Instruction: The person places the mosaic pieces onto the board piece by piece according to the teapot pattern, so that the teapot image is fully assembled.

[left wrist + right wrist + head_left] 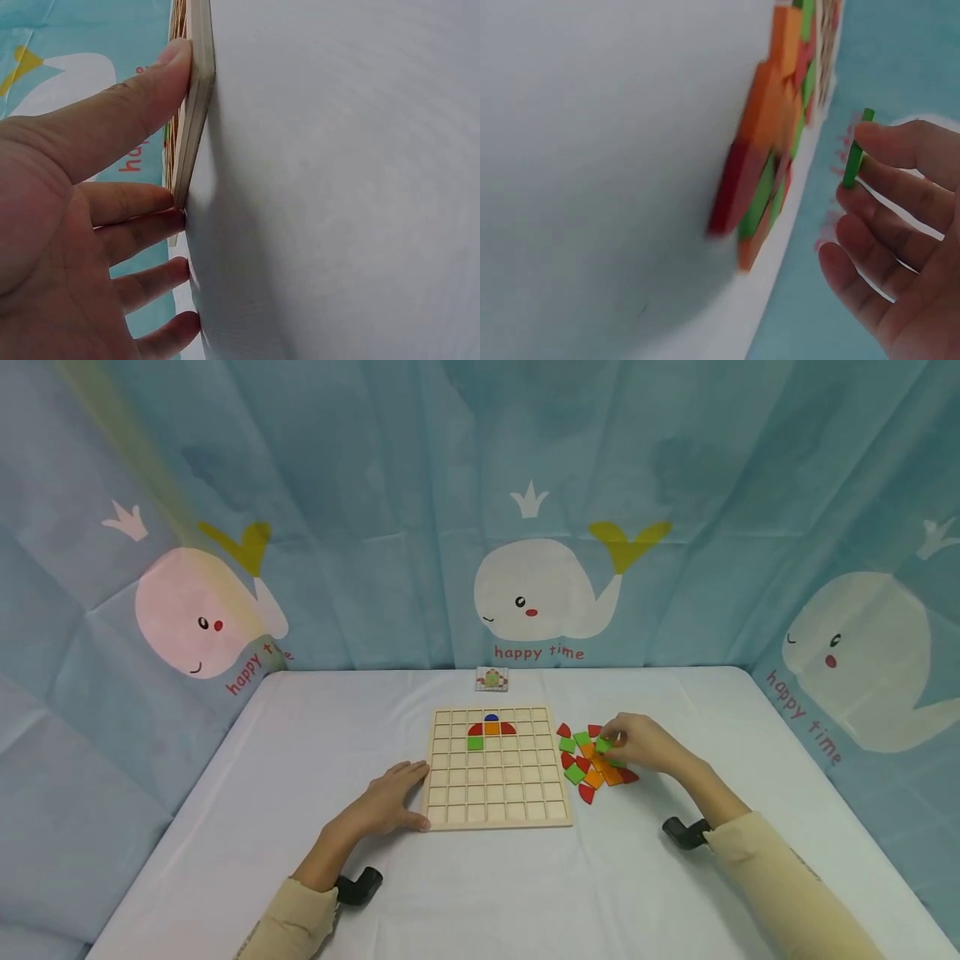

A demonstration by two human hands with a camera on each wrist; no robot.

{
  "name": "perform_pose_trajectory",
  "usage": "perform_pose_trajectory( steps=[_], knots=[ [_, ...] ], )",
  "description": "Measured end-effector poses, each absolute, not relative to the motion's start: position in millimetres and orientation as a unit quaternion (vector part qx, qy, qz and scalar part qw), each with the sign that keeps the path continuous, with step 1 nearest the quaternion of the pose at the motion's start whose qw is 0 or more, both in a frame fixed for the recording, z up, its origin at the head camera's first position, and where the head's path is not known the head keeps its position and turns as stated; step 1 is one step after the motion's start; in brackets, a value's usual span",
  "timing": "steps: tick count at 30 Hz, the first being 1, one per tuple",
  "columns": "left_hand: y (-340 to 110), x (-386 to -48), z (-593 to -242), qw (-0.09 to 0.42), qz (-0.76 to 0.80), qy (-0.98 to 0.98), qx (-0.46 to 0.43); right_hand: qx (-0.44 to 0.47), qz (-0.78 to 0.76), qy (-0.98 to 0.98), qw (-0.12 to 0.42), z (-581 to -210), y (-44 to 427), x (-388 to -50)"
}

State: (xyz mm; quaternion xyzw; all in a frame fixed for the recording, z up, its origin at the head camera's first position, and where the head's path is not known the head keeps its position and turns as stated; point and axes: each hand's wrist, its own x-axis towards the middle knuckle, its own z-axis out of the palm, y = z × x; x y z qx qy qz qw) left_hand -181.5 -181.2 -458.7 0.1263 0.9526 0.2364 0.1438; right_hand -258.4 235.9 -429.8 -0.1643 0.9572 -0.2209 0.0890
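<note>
A wooden grid board (497, 789) lies on the white table. In its upper cells sit a blue half-round piece (491, 717), an orange square (491, 728), two red quarter-round pieces (508, 728) and a green square (476, 743). My left hand (390, 797) rests at the board's left side, thumb and fingers touching its edge, as the left wrist view also shows. Right of the board, my right hand (645, 743) pinches a green square block (858, 150) between thumb and fingers, raised above a pile of loose pieces (594, 778).
The pile holds several red, green and orange pieces beside the board's right edge. A small picture card (492, 679) lies behind the board, near the table's back edge. A blue curtain (375, 568) with whale prints hangs behind and at both sides.
</note>
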Motion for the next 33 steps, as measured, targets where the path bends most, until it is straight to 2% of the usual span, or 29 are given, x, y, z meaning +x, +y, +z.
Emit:
perform_pose_trajectory(
  steps=[7, 24, 33],
  knots=[
    [-181.5, -180.9, -460.7, 0.143, 0.239, 0.952, 0.124, -0.18, -0.229, 0.951, 0.1, -423.9, 201.3, -267.4],
    [-181.5, -181.6, -462.1, 0.145, 0.235, 0.954, 0.121, -0.297, -0.179, 0.933, 0.094, -420.3, 120.7, -289.9],
    [-180.1, -181.2, -458.8, 0.141, 0.237, 0.953, 0.122, -0.334, -0.153, 0.925, 0.099, -428.4, 91.0, -296.3]
  ],
)
